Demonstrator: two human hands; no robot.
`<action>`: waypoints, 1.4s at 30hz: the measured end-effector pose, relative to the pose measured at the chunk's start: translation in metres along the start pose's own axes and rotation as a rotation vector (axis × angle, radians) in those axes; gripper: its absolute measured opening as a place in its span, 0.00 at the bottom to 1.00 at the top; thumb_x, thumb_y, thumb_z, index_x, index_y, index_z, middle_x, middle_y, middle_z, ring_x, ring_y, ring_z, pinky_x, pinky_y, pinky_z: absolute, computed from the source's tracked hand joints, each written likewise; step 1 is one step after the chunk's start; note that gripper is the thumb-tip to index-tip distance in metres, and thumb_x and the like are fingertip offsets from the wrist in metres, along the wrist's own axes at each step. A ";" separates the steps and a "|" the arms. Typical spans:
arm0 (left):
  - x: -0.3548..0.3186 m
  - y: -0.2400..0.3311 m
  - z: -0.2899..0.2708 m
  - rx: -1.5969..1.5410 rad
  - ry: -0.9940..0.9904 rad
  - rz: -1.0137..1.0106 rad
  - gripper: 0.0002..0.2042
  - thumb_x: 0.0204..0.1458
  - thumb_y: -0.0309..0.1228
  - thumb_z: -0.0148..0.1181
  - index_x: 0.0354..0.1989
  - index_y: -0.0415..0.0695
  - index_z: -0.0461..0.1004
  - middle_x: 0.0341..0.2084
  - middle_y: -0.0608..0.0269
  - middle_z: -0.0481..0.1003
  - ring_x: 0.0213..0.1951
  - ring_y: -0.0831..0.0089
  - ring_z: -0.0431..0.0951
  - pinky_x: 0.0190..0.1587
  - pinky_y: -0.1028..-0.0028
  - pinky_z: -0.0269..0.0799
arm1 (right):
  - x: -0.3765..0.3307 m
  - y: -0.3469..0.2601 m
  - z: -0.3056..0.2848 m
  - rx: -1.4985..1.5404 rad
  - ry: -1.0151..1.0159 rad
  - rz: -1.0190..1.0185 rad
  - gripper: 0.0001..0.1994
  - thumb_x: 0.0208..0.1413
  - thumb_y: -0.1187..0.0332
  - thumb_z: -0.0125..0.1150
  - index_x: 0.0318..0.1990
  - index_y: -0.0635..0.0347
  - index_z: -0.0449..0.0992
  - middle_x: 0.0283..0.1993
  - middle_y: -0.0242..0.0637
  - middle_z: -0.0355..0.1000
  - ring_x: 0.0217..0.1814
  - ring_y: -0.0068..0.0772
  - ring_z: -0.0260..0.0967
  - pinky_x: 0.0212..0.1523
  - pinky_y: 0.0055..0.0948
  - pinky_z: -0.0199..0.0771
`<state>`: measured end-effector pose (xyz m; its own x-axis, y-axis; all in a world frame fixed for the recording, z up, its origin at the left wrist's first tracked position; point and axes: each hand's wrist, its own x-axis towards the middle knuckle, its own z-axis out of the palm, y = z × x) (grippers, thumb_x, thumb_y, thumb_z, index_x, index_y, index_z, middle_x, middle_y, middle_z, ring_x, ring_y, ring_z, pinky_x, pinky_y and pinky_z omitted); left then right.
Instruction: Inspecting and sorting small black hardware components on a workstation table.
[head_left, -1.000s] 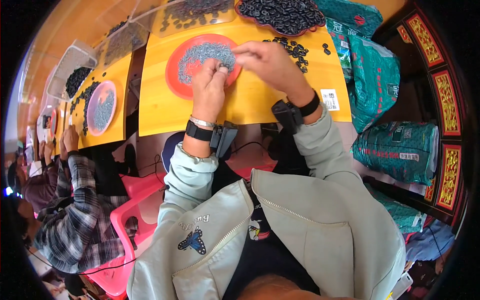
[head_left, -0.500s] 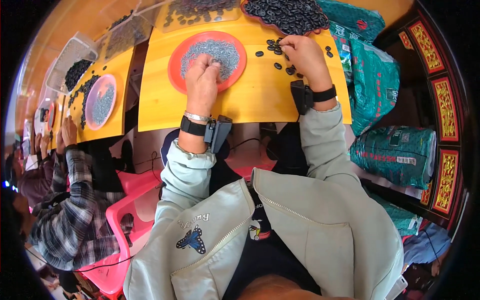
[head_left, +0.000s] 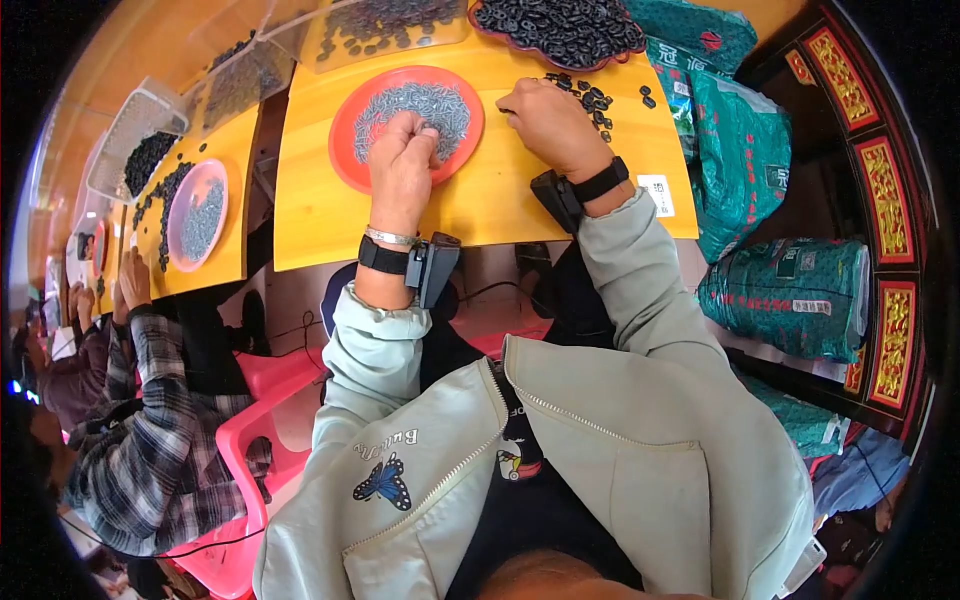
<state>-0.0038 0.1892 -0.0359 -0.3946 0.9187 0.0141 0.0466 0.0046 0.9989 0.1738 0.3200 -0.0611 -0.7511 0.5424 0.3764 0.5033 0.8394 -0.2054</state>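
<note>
My left hand point(head_left: 402, 165) is over the round red plate point(head_left: 345, 150), its thumb and fingers pinched together above a heap of small grey screws point(head_left: 425, 105). What the pinch holds is hidden. To the right of the plate, my right hand point(head_left: 555, 125) reaches low over the yellow table, fingers closed at a small black oval piece, of which only a dark edge shows at the fingertips. Beyond that hand lie several loose black oval pieces point(head_left: 592, 100). A scalloped red dish point(head_left: 640, 52) heaped with more black pieces stands at the far edge.
A clear bin point(head_left: 400, 28) of dark pieces stands behind the plate. Green bags point(head_left: 745, 150) crowd the table's right side, and a white label point(head_left: 657, 195) lies near its front right corner. At left, a person in a plaid sleeve point(head_left: 160, 350) sits beside a pink plate point(head_left: 183, 240).
My right hand has moved left, from the cluster of loose black pieces to a spot near the red plate. The white label is now uncovered. My left hand stays over the screws.
</note>
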 end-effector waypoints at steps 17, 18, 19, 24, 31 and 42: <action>-0.003 0.008 0.008 -0.129 -0.052 -0.045 0.05 0.50 0.24 0.49 0.24 0.40 0.64 0.17 0.66 0.66 0.20 0.78 0.67 0.25 0.78 0.64 | 0.008 -0.015 -0.042 1.474 -0.110 0.496 0.14 0.56 0.70 0.56 0.49 0.60 0.74 0.32 0.25 0.72 0.32 0.12 0.67 0.34 0.14 0.67; -0.003 0.008 0.007 -0.240 -0.098 -0.065 0.04 0.51 0.24 0.48 0.26 0.40 0.64 0.18 0.65 0.67 0.21 0.77 0.68 0.27 0.77 0.65 | 0.009 -0.018 -0.045 1.491 -0.116 0.499 0.14 0.56 0.71 0.56 0.50 0.61 0.74 0.33 0.25 0.72 0.31 0.12 0.67 0.34 0.13 0.67; -0.003 0.008 0.007 -0.350 -0.143 -0.086 0.03 0.52 0.24 0.48 0.27 0.39 0.65 0.19 0.64 0.67 0.22 0.76 0.68 0.29 0.77 0.65 | 0.009 -0.021 -0.045 1.508 -0.122 0.502 0.14 0.56 0.72 0.56 0.50 0.63 0.73 0.33 0.25 0.72 0.31 0.12 0.67 0.35 0.12 0.67; -0.004 0.010 0.010 -0.647 -0.201 -0.084 0.03 0.53 0.26 0.47 0.30 0.40 0.64 0.20 0.61 0.67 0.25 0.72 0.69 0.33 0.75 0.67 | 0.013 -0.037 -0.040 1.436 -0.151 0.419 0.14 0.54 0.72 0.58 0.48 0.63 0.74 0.34 0.27 0.73 0.32 0.13 0.67 0.36 0.14 0.68; 0.000 0.003 0.007 -0.832 -0.282 -0.066 0.05 0.54 0.28 0.47 0.29 0.40 0.64 0.21 0.58 0.69 0.26 0.67 0.70 0.35 0.71 0.67 | 0.013 -0.056 -0.031 1.523 -0.174 0.294 0.16 0.52 0.78 0.53 0.49 0.71 0.71 0.35 0.34 0.73 0.33 0.20 0.70 0.36 0.18 0.71; 0.004 -0.003 0.005 -0.859 -0.343 -0.075 0.06 0.53 0.29 0.48 0.30 0.39 0.65 0.20 0.57 0.69 0.27 0.66 0.70 0.35 0.71 0.67 | 0.015 -0.062 -0.038 1.512 -0.147 0.266 0.11 0.54 0.76 0.54 0.45 0.71 0.72 0.30 0.37 0.73 0.29 0.24 0.71 0.34 0.19 0.71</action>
<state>-0.0007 0.1954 -0.0392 -0.0694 0.9950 0.0716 -0.7177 -0.0996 0.6892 0.1481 0.2747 -0.0082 -0.7924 0.5998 0.1109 -0.1957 -0.0778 -0.9776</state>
